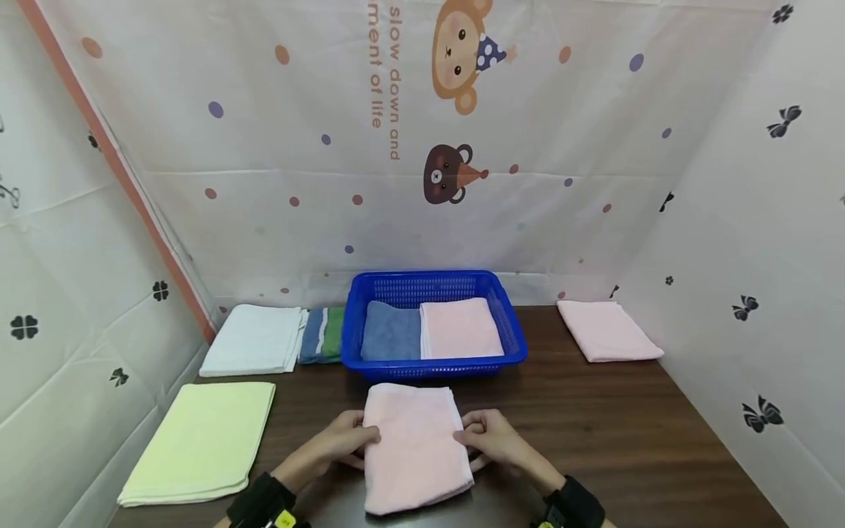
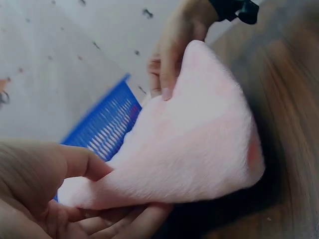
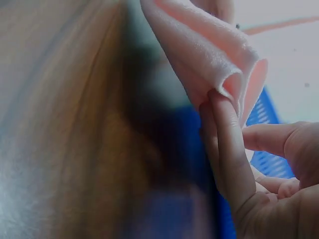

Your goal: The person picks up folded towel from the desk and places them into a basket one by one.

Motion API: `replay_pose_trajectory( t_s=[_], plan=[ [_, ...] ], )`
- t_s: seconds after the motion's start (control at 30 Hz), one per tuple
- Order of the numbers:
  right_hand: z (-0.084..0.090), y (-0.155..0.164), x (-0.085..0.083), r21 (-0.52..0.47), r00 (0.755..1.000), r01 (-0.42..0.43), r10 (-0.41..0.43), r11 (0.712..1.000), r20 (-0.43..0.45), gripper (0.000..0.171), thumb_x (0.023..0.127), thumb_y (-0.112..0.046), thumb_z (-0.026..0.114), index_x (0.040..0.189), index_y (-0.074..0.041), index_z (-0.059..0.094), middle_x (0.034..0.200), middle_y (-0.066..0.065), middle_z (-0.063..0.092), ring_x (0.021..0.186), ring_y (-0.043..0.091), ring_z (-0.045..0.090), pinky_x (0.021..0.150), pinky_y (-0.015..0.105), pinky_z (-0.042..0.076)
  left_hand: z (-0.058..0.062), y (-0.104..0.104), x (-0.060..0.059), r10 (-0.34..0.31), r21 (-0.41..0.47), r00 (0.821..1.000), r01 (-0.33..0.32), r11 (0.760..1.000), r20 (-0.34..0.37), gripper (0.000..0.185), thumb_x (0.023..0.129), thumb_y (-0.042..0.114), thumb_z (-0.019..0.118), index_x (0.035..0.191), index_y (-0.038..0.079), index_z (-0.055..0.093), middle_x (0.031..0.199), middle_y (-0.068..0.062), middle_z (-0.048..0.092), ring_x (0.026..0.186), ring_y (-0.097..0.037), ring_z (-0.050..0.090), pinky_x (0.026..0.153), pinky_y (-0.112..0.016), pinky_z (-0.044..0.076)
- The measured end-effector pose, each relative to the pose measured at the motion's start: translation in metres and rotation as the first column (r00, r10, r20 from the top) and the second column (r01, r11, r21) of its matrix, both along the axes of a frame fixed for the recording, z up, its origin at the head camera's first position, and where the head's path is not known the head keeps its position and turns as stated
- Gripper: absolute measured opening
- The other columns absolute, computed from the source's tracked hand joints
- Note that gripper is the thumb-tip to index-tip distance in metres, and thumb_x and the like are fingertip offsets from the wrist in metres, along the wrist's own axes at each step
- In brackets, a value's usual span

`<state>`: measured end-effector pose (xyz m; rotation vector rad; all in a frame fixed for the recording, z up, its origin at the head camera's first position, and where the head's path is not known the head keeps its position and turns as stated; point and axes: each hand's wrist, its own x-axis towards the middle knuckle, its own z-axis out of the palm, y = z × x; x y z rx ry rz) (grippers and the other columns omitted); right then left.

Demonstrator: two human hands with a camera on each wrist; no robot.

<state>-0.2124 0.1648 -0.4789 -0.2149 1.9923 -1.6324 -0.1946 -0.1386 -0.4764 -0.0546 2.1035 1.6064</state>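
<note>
- The dark wooden table (image 1: 594, 425) takes up the whole lower part of the head view, boxed in by white printed curtains (image 1: 277, 183) with cartoon bears, dots and clovers.
- Near-left on the table is a big pale green towel (image 1: 201, 440), lying flat and folded.
- Far-left there's a white towel (image 1: 254, 339), with a blue and green striped towel (image 1: 322, 334) right next to it, squeezed up against the basket.
- The blue basket (image 1: 508, 315) sits at the far middle of the table. Inside it, a blue towel (image 1: 391, 331) lies on the left and a pink towel (image 1: 460, 328) on the right, side by side.
- Far-right, well apart from the rest, lies another pink folded towel (image 1: 607, 330).
- The thing actually being handled is the folded pink towel in front (image 1: 414, 444), at the near middle of the table, just in front of the basket, running from the basket side back toward the person.
- Left hand (image 1: 343, 438) has the towel's left edge pinched: thumb on top, fingers tucked under the fabric, which the left wrist view shows clearly.
- Right hand (image 1: 491, 436) does the same on the right edge. In the right wrist view the fingers (image 3: 229, 144) sit against the layered fold, with the edge lifted a little off the table.
- Both wrists have black straps on them.
</note>
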Motion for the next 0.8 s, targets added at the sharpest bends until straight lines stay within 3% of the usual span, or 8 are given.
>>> replay_pose_trajectory(
  t_s=[0.07, 0.23, 0.33, 0.4, 0.53, 0.63, 0.73, 0.8],
  plan=[
    [0.010, 0.001, 0.005, -0.008, 0.999, -0.013, 0.013, 1.000, -0.045, 0.026, 0.097, -0.012, 0.068, 0.110, 0.010, 0.063, 0.083, 0.001, 0.073, 0.076, 0.012, 0.071, 0.061, 0.037, 0.064, 0.012, -0.006, 0.004, -0.068, 0.066, 0.998, 0.068, 0.996, -0.005, 0.042, 0.089, 0.012, 0.061, 0.125, -0.009, 0.058, 0.088, -0.004, 0.071, 0.079, -0.014, 0.068, 0.068, -0.037, 0.064],
    [0.042, 0.003, 0.012, -0.028, 0.992, -0.027, 0.023, 0.999, -0.127, 0.031, 0.097, -0.016, 0.069, 0.111, 0.011, 0.063, 0.089, 0.007, 0.075, 0.079, 0.015, 0.072, 0.061, 0.041, 0.064, 0.051, -0.020, 0.007, -0.204, 0.215, 0.978, 0.208, 0.954, -0.039, 0.051, 0.096, 0.011, 0.061, 0.139, -0.011, 0.047, 0.102, -0.008, 0.075, 0.091, -0.016, 0.071, 0.080, -0.042, 0.064],
    [0.064, 0.002, 0.003, -0.024, 0.983, -0.018, 0.013, 1.000, -0.185, 0.031, 0.098, -0.015, 0.068, 0.113, 0.012, 0.062, 0.092, 0.011, 0.075, 0.078, 0.016, 0.073, 0.061, 0.043, 0.064, 0.074, -0.025, -0.003, -0.226, 0.187, 0.968, 0.244, 0.952, -0.111, 0.055, 0.097, 0.011, 0.060, 0.144, -0.012, 0.042, 0.110, -0.015, 0.074, 0.094, -0.018, 0.072, 0.083, -0.043, 0.063],
    [0.079, -0.001, -0.010, -0.011, 0.973, -0.007, 0.005, 1.000, -0.231, 0.032, 0.099, -0.012, 0.067, 0.117, 0.012, 0.060, 0.093, 0.014, 0.075, 0.075, 0.017, 0.074, 0.061, 0.043, 0.064, 0.088, -0.026, -0.014, -0.195, 0.142, 0.969, 0.216, 0.966, -0.152, 0.057, 0.098, 0.011, 0.059, 0.147, -0.012, 0.038, 0.114, -0.019, 0.071, 0.096, -0.021, 0.071, 0.084, -0.044, 0.063],
    [0.105, -0.012, -0.053, 0.045, 0.959, 0.036, -0.021, 0.998, -0.283, 0.038, 0.099, -0.009, 0.066, 0.129, 0.012, 0.055, 0.103, 0.023, 0.073, 0.073, 0.018, 0.074, 0.063, 0.042, 0.064, 0.109, -0.022, -0.052, -0.061, 0.030, 0.983, 0.068, 0.997, -0.176, 0.054, 0.102, 0.014, 0.056, 0.146, -0.008, 0.036, 0.117, -0.025, 0.063, 0.100, -0.027, 0.069, 0.085, -0.047, 0.063],
    [0.122, -0.024, -0.094, 0.110, 0.963, 0.057, -0.026, 0.992, -0.269, 0.045, 0.100, -0.010, 0.065, 0.137, 0.011, 0.050, 0.114, 0.028, 0.070, 0.074, 0.015, 0.072, 0.064, 0.040, 0.064, 0.117, -0.020, -0.092, 0.008, -0.070, 0.985, -0.020, 0.997, -0.172, 0.047, 0.105, 0.016, 0.052, 0.143, -0.006, 0.034, 0.119, -0.025, 0.058, 0.106, -0.032, 0.065, 0.089, -0.050, 0.061],
    [0.131, -0.037, -0.133, 0.188, 0.972, 0.044, 0.001, 0.981, -0.236, 0.037, 0.100, -0.009, 0.064, 0.129, 0.011, 0.054, 0.108, 0.025, 0.070, 0.073, 0.016, 0.071, 0.068, 0.038, 0.065, 0.117, -0.021, -0.134, 0.020, -0.152, 0.987, -0.045, 0.987, -0.162, 0.043, 0.106, 0.017, 0.049, 0.139, -0.006, 0.033, 0.118, -0.023, 0.053, 0.110, -0.033, 0.061, 0.096, -0.054, 0.058],
    [0.131, -0.046, -0.155, 0.228, 0.977, 0.017, 0.031, 0.973, -0.209, 0.020, 0.100, -0.006, 0.063, 0.111, 0.010, 0.060, 0.095, 0.020, 0.070, 0.073, 0.017, 0.071, 0.070, 0.039, 0.065, 0.113, -0.022, -0.158, 0.018, -0.203, 0.986, -0.051, 0.978, -0.163, 0.037, 0.105, 0.014, 0.050, 0.133, -0.007, 0.038, 0.112, -0.019, 0.053, 0.105, -0.031, 0.061, 0.097, -0.054, 0.057]
  ],
)
